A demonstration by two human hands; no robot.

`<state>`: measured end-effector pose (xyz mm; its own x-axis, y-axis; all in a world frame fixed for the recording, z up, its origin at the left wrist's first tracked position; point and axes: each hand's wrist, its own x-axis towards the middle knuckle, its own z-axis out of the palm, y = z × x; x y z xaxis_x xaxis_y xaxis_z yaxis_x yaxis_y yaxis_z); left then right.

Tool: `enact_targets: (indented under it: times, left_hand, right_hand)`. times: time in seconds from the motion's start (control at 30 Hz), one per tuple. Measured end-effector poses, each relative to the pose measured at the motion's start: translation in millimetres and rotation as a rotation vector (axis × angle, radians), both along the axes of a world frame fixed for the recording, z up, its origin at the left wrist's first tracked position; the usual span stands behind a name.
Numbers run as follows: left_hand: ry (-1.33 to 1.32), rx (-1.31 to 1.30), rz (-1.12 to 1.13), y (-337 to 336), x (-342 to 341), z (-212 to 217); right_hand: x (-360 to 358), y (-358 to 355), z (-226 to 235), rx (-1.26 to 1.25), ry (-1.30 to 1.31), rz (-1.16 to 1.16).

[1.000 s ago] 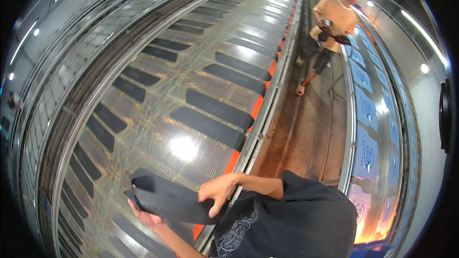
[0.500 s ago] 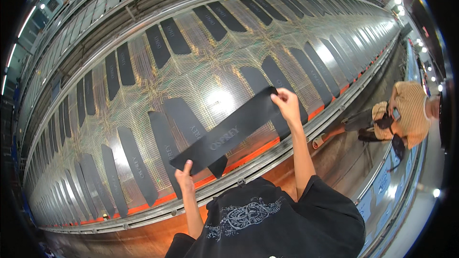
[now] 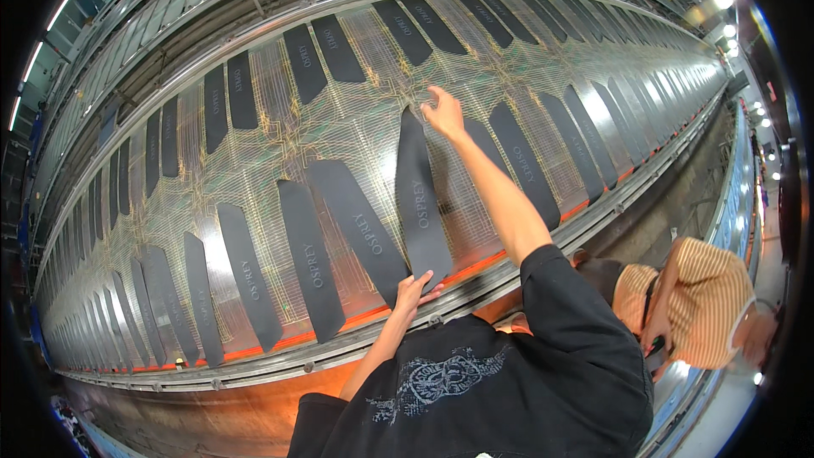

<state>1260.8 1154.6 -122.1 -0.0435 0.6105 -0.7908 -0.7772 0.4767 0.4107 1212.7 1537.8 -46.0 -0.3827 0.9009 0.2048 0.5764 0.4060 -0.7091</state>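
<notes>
Head camera looks down past our black shirt [image 3: 509,382] to our left hand [image 3: 413,290], fingers pressing the near end of a long dark strip [image 3: 421,199] at the orange edge [image 3: 500,259] of the metal bed [image 3: 280,144]. Farther out, our right hand [image 3: 444,110] pinches the strip's far tip. We judge we are laying it flat in its slot; next comes smoothing it into line with its neighbours [image 3: 360,225]. Each dark strip carries pale lettering lengthwise. A co-worker in a striped top [image 3: 699,297] crouches right.
</notes>
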Motion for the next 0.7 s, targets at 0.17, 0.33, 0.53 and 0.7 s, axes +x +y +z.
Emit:
enact_targets:
  times: [0.17,0.33,0.53,0.7]
  left_hand:
    - [-0.060,-0.107,-0.111,1,13,-40]
    - [-0.104,-0.112,-0.366,-36,1,-35]
    - [-0.075,-0.116,-0.383,-78,-23,-13]
    - [0.010,-0.110,-0.403,-74,-24,-2]
  right_hand:
    - [92,-93,-59,-0.103,-0.132,0.134]
    - [222,-155,-98,-0.259,-0.498,-0.236]
    - [329,-171,-122,-0.164,-0.550,-0.356]
    - [345,-172,-122,-0.156,-0.526,-0.346]
